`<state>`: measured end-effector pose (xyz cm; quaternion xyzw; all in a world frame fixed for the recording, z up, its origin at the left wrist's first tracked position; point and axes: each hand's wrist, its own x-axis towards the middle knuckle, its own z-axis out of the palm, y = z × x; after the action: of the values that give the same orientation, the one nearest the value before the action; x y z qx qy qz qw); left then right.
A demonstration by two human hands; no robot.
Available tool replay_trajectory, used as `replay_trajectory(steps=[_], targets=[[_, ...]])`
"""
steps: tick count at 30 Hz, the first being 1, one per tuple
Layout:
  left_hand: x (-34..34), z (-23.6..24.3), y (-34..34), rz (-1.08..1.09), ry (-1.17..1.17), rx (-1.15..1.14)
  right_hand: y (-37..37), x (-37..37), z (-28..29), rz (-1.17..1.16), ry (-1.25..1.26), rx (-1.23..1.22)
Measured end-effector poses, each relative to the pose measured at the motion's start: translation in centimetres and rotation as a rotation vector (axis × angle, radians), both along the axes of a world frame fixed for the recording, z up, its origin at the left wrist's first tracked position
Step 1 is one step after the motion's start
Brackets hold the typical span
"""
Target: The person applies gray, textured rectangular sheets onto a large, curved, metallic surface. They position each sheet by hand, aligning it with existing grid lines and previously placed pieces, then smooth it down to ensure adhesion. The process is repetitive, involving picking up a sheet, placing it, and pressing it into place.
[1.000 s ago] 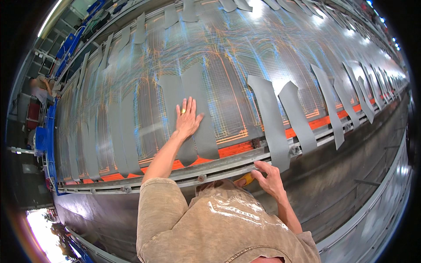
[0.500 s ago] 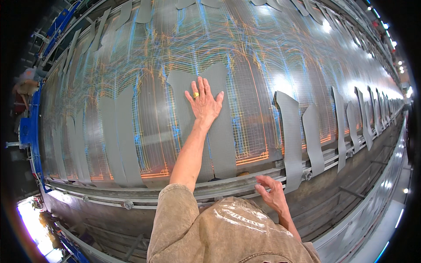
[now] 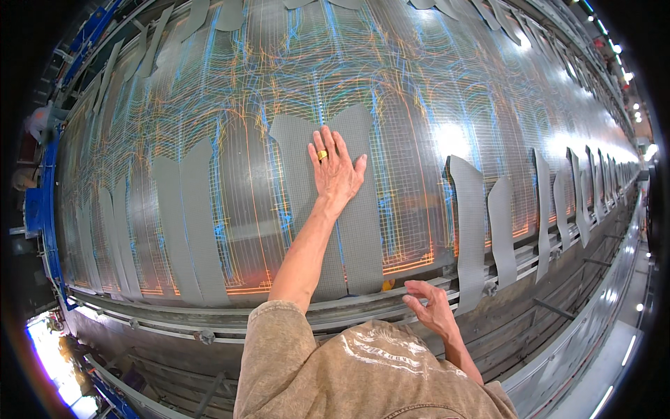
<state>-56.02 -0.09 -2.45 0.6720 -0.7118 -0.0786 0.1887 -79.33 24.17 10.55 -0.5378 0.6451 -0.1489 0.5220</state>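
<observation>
My left hand [image 3: 338, 169] lies flat, fingers stretched, on a pair of grey, finely textured sheet pieces [image 3: 361, 230] set side by side. The fingertips are near the notch at their far edge, and a gold ring is on one finger. Under the pieces is a wide, shiny table [image 3: 244, 146] covered with blue, orange and green lines. My right hand [image 3: 430, 308] hovers by the table's near rail, holding nothing. Its fingers are loosely bent, with a gap to the thumb. Just right of it, a long grey strip [image 3: 469, 237] hangs over the near edge.
More grey strips [image 3: 500, 230] line the near edge to the right, several overhanging it. Another grey pair [image 3: 183, 223] lies left of my arm. Grey pieces [image 3: 230, 15] rest along the far side. A metal rail [image 3: 167, 325] borders the table; blue framework [image 3: 43, 209] stands left, with people beyond.
The view has shifted slightly, so the pieces sit a little differently in it. The left hand stays on the grey pair, its fingers closer together. The right hand holds its place near the rail.
</observation>
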Motion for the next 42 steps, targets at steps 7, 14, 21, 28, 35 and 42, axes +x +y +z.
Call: replay_trajectory(steps=[7,14,21,28,35,42], targets=[[0.2,0.4,0.5,0.055,0.000,-0.012,-0.1,0.3,0.3,0.011,0.031,0.039],[0.0,1.0,0.2,0.028,-0.097,0.092,0.4,-0.4,0.5,-0.013,0.020,0.010],[-0.4,0.3,3.8,-0.102,-0.074,0.097,3.9,-7.6,1.3,-0.310,0.099,-0.367],[-8.0,6.6,15.1,-0.085,0.345,0.242,11.5,-18.4,-1.8,-0.848,0.098,-0.171],[-20.4,9.5,23.7,-0.040,0.575,0.772,13.9,-19.6,-7.2,-0.701,-0.179,-0.069],[-24.2,7.3,23.0,0.139,0.900,1.005,11.6,-21.7,-6.9,-0.599,-0.550,0.147]])
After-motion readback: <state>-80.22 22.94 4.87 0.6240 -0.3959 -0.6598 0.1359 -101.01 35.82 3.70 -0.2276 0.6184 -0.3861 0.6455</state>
